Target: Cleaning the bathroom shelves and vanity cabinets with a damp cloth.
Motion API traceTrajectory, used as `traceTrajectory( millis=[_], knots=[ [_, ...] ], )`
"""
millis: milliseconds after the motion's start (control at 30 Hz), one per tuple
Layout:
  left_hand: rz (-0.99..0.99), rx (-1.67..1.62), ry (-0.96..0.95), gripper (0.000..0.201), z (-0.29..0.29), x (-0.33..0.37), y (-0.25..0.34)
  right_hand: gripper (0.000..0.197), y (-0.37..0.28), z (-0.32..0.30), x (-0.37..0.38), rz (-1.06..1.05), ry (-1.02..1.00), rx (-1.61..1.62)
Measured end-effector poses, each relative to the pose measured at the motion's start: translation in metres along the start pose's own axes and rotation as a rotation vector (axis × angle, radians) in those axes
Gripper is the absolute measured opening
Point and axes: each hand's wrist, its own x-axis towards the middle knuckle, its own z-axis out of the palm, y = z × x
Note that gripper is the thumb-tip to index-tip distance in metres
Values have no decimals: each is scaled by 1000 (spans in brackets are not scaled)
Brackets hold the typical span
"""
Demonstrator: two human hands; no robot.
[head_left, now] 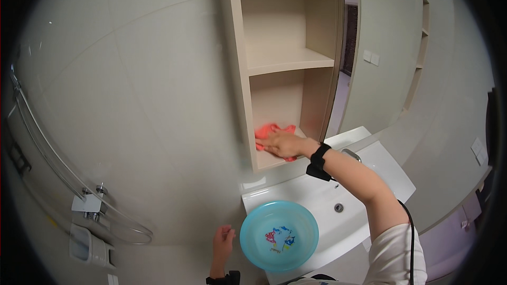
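On the lowest shelf of the beige open cabinet [240,74], my right hand [285,143] presses down on an orange-red cloth [272,128]. Its fingers lie over the cloth, and folds stick out behind and below the hand. My left hand [224,236] hangs in the air just left of a light-blue plastic basin [251,237], not touching it. Its fingers are loosely bent and apart, with nothing seen in them. Coloured printed figures show on the bottom of the basin, which rests at the left end of the white sink [346,229].
A faucet [351,154] stands behind the sink drain [338,208]. A mirror [388,47] adjoins the cabinet's right side. At far left are a shower mixer [87,202] with hoses and a white bin [87,245]. Black straps circle both my wrists; a cable runs along my right arm.
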Motion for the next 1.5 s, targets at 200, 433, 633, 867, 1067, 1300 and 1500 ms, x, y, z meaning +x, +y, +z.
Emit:
traceTrajectory(
  millis=[200,433,633,867,1067,1300,1500],
  knots=[
    [43,-7,-16,22,-5,0,-11,46,-22,25,-3,228,-15,146],
    [59,15,-69,21,9,-1,2,42,-35,20,-36,173,178,90],
    [66,-57,-76,24,-5,-3,-11,39,-13,12,-45,575,84,-394],
    [-2,-54,-42,23,-24,-12,-18,46,-30,-68,-31,688,-38,-1402],
    [10,-47,-85,25,-3,-9,-2,51,-9,-108,-38,648,195,-1532],
    [79,-121,-157,23,-1,-3,-13,47,-31,-36,-63,525,-274,-1346],
    [25,-80,-108,22,-21,-11,-25,42,-37,-74,-69,498,-315,-1132]
  ],
)
